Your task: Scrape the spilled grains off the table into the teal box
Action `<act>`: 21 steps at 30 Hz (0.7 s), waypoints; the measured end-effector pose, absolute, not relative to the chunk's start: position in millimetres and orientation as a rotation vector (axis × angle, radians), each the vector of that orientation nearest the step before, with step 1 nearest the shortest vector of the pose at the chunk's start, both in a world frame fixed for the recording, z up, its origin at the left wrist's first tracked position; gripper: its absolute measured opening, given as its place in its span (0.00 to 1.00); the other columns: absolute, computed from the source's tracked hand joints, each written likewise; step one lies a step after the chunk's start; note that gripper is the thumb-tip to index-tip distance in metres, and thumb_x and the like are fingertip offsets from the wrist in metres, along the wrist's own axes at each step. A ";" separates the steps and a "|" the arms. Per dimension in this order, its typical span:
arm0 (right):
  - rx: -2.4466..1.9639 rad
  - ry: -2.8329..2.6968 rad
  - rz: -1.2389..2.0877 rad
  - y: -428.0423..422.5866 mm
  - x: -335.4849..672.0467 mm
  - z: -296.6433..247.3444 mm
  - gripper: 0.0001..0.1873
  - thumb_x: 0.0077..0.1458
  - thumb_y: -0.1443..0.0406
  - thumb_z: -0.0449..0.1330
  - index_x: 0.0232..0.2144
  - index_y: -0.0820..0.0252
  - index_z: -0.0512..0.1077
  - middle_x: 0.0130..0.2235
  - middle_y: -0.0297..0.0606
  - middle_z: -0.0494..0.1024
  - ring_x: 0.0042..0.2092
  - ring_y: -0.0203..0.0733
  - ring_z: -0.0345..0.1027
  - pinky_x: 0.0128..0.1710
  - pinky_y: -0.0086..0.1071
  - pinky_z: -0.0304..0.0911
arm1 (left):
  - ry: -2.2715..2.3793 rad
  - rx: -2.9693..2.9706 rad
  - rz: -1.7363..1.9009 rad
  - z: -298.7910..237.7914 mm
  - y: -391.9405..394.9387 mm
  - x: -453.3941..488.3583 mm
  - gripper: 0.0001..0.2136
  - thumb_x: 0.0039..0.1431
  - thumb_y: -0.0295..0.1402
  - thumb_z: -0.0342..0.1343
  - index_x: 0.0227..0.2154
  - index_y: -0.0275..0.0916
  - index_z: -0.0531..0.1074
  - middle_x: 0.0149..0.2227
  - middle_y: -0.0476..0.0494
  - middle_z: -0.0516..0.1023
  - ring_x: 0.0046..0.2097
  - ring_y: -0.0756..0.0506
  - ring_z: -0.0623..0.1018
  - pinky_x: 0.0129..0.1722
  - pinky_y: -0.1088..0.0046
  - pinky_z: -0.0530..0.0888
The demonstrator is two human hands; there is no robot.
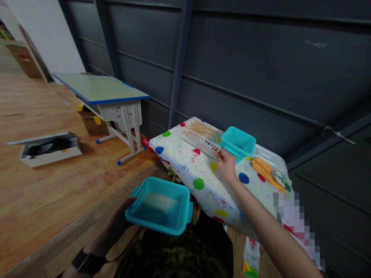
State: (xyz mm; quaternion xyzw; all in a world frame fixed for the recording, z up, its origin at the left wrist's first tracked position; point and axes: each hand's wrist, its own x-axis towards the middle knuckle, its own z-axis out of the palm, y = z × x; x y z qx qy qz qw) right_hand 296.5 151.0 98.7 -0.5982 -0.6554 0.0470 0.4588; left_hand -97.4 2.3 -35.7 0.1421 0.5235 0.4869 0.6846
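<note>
My left hand (pixel 120 214) grips the left side of a teal plastic tub (pixel 164 227), held in front of my body off the table's near edge. A patch of pale, fine grains (pixel 160 203) lies in the tub. My right hand (pixel 227 165) reaches over the table, its fingers closed on the right end of a white plastic piece with a row of slots (pixel 203 144). The far end of that slotted piece is beside a spread of tan grains (pixel 202 128) on the tablecloth. A second teal tub (pixel 240 146) stands just beyond my right hand.
A balloon-patterned cloth (pixel 185 166) covers the table. On its right are a white tray (pixel 275 158) and an orange cloth-like item (pixel 265 172). A dark panelled wall (pixel 255 58) rises behind. Leftward stand a desk (pixel 104 87) and an open white box (pixel 52 154).
</note>
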 end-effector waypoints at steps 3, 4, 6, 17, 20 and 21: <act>-1.460 -1.642 0.167 158.1 288.3 96.8 0.10 0.58 0.58 0.56 0.28 0.54 0.72 0.29 0.40 0.78 0.33 0.48 0.69 0.35 0.36 0.59 | 1.172 0.301 1.051 -20.8 7.4 -90.0 0.16 0.48 0.45 0.76 0.33 0.41 0.81 0.25 0.48 0.81 0.27 0.42 0.79 0.30 0.65 0.77; -1.456 -1.652 0.184 158.0 286.8 95.4 0.10 0.59 0.58 0.56 0.29 0.54 0.73 0.29 0.40 0.79 0.34 0.49 0.71 0.36 0.37 0.59 | 1.178 0.309 1.053 -15.4 8.6 -87.4 0.16 0.46 0.45 0.77 0.31 0.42 0.80 0.22 0.50 0.77 0.25 0.43 0.77 0.27 0.67 0.75; -1.450 -1.667 0.204 153.5 286.4 92.0 0.11 0.60 0.57 0.56 0.30 0.54 0.74 0.30 0.40 0.80 0.34 0.49 0.72 0.37 0.37 0.60 | 1.204 0.332 1.074 -6.4 10.4 -82.8 0.17 0.44 0.46 0.77 0.28 0.42 0.79 0.21 0.51 0.75 0.25 0.44 0.75 0.26 0.69 0.74; -1.418 -1.643 0.177 121.3 298.9 87.3 0.16 0.61 0.54 0.55 0.34 0.56 0.78 0.31 0.41 0.82 0.32 0.47 0.71 0.37 0.37 0.63 | 1.224 0.458 1.058 20.0 34.1 -76.1 0.16 0.45 0.45 0.73 0.31 0.41 0.78 0.23 0.50 0.77 0.26 0.45 0.74 0.26 0.70 0.73; -1.428 -1.648 0.160 122.3 297.7 89.7 0.14 0.60 0.55 0.55 0.33 0.55 0.78 0.31 0.42 0.83 0.32 0.48 0.72 0.36 0.37 0.64 | 1.198 0.543 1.070 14.9 46.8 -78.2 0.18 0.46 0.45 0.75 0.34 0.41 0.78 0.25 0.50 0.78 0.27 0.45 0.75 0.27 0.70 0.73; -1.427 -1.664 0.160 121.0 296.7 90.1 0.14 0.60 0.56 0.55 0.32 0.55 0.78 0.30 0.41 0.83 0.32 0.49 0.72 0.36 0.37 0.64 | 1.193 0.562 1.061 11.4 50.9 -79.6 0.19 0.47 0.48 0.74 0.35 0.41 0.78 0.24 0.51 0.77 0.27 0.45 0.75 0.27 0.70 0.73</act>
